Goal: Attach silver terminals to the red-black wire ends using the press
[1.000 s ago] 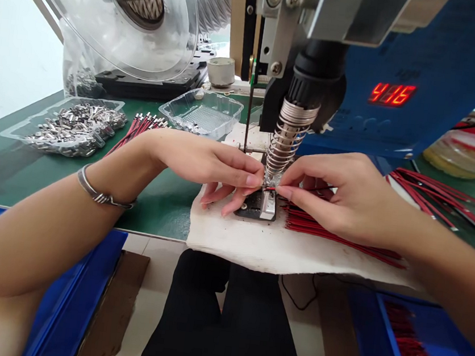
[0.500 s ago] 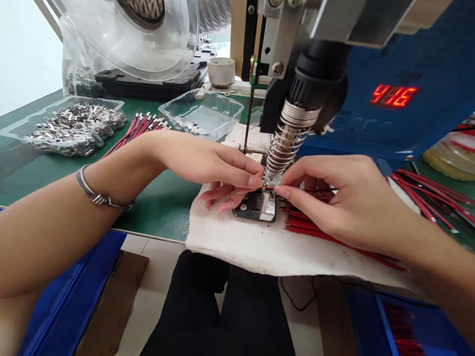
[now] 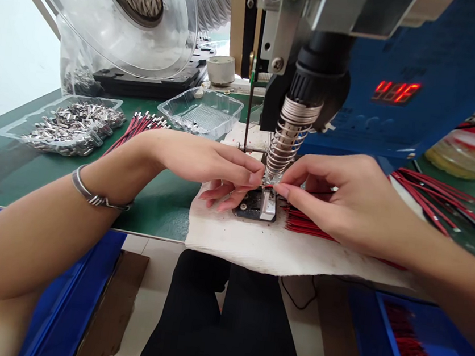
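Observation:
My left hand [image 3: 211, 166] is closed in a pinch beside the small metal fixture [image 3: 267, 205]. Whatever its thumb and forefinger grip is hidden by the fingertips. From the other side, my right hand [image 3: 338, 198] pinches a red and black wire [image 3: 269, 187] whose end lies over the top of the fixture. The spring-wrapped soldering iron [image 3: 294, 127] points down right above the fingertips, and its tip is hard to make out. Under my right hand, a bundle of red and black wires [image 3: 307, 223] rests on the pale cloth [image 3: 234, 237].
A clear tray [image 3: 11, 128] of metal connectors stands at the left, near finished-looking wires with metal ends [image 3: 140, 124]. Behind sits another clear tray [image 3: 232, 111]. The blue machine [image 3: 372, 125] with a red display fills the right back. More red wires [image 3: 428, 194] lie right.
Both hands keep nearly the same pose at the fixture. The view has shifted very slightly; nothing has visibly been let go or taken.

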`<move>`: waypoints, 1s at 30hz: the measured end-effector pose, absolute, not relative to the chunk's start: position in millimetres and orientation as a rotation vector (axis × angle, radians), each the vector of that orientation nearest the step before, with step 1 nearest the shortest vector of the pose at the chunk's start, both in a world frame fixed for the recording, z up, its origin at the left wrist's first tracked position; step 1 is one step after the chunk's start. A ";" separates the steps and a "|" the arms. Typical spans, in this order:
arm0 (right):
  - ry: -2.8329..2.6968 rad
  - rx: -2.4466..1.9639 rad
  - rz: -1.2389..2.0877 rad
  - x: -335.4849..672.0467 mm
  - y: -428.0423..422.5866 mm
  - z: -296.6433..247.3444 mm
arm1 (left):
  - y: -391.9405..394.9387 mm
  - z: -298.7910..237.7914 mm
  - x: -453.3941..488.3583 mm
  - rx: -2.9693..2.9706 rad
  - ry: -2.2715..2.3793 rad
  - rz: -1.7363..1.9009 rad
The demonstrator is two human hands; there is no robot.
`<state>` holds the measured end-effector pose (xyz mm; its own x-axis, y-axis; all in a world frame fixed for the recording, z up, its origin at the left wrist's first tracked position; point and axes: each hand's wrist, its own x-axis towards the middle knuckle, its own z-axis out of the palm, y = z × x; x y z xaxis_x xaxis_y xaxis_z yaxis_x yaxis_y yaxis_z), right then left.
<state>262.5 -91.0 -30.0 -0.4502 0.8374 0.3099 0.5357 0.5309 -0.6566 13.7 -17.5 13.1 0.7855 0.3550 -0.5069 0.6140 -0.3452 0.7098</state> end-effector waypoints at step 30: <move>-2.130 -1.120 0.623 261.5 -92.3 -31.9 | -16.6 11.7 12.1 1.926 0.693 -0.280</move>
